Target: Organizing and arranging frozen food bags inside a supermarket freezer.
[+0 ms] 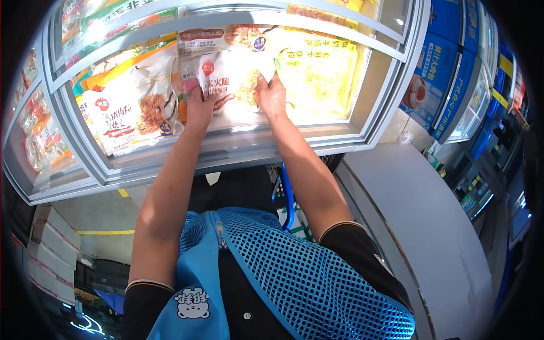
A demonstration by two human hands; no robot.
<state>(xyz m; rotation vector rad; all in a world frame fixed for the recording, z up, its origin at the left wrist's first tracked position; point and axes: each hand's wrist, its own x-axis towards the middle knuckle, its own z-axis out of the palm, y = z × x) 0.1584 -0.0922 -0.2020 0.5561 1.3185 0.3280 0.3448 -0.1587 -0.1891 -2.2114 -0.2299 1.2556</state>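
Note:
Both my arms reach into a chest freezer filled with bagged frozen food. My left hand grips the left edge of a white printed food bag. On that bag's right side, the thumb and fingers of my right hand pinch the plastic. Just right of my right hand are yellow food bags, partly washed out by glare. To the left of my left hand lies another white food bag with a picture of food on it. Behind the gripped bag, a similar bag shows its upper part.
Sliding-lid frames cross the freezer above and behind my hands. The raised metal rim runs between me and the bags. A grey counter stands at the right, and stacked white boxes are at the lower left.

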